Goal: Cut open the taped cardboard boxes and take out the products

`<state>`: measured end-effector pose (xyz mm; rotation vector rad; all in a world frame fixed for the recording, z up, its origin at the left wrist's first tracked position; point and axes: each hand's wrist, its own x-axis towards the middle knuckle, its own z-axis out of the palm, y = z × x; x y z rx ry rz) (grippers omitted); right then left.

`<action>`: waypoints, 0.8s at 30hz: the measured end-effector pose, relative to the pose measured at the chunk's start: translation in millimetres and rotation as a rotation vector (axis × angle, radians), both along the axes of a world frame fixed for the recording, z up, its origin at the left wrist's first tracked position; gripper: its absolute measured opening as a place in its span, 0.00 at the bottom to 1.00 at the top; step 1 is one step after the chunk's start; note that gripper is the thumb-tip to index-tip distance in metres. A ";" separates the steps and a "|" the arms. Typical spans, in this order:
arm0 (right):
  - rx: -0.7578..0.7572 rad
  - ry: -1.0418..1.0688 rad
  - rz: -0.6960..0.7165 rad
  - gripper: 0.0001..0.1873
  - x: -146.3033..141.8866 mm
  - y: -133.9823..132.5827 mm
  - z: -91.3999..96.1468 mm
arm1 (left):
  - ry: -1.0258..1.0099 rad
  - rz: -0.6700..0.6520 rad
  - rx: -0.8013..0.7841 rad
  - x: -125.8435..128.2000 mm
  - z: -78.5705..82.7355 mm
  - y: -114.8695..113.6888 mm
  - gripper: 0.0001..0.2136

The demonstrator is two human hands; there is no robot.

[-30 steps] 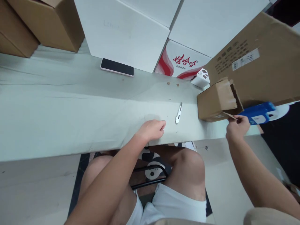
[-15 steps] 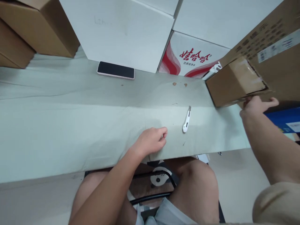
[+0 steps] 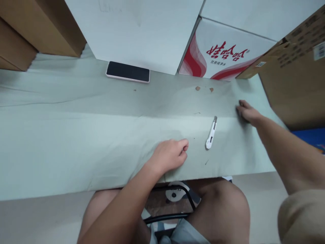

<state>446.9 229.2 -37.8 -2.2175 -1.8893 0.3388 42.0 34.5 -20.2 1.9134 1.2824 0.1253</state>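
My left hand (image 3: 174, 154) rests on the cloth-covered table near its front edge, fingers curled in, with nothing visible in them. To its right lies a white box cutter (image 3: 211, 134) with a short length of blade showing, apart from both hands. Over the right part of the table is my right hand (image 3: 247, 112), slightly blurred. Its fingers point left and are partly bent; their tips are dark and smeared, so I cannot make out whether they hold anything.
A phone (image 3: 128, 72) lies against a white box (image 3: 142, 34). Beside that stands a white box with red lettering (image 3: 225, 56). Two small brown scraps (image 3: 197, 88) are in front of it. Brown cartons stand at far left (image 3: 61, 30) and right (image 3: 302, 81); something blue (image 3: 309, 137) is below the right one.
The small brown carton at my right hand has gone from the table's right end. My right hand has moved left, over the tabletop. My left hand stays put; the view has shifted slightly.
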 end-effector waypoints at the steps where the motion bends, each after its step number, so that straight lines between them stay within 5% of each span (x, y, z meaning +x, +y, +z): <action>1: -0.017 -0.013 -0.014 0.21 -8.1 -11.9 -0.4 | -0.003 -0.004 0.011 -0.5 0.3 -0.9 0.06; 7: -0.028 -0.089 -0.008 0.27 -83.6 -107.9 16.5 | -0.048 -0.015 0.100 -8.0 -0.8 -15.2 0.08; 11: -0.161 -0.106 0.136 0.31 -146.3 -150.6 30.1 | -0.077 -0.012 0.139 -12.7 0.2 -26.7 0.09; 17: -0.216 -0.029 0.158 0.40 -201.5 -148.8 37.3 | -0.174 0.026 0.181 -24.7 16.4 -40.8 0.08; 21: -0.277 0.180 0.275 0.22 -237.4 -142.7 42.6 | -0.264 0.042 0.167 -42.6 25.6 -44.7 0.07; 24: -0.216 0.342 0.418 0.10 -289.6 -127.3 46.9 | -0.308 0.083 0.139 -55.8 27.1 -43.4 0.07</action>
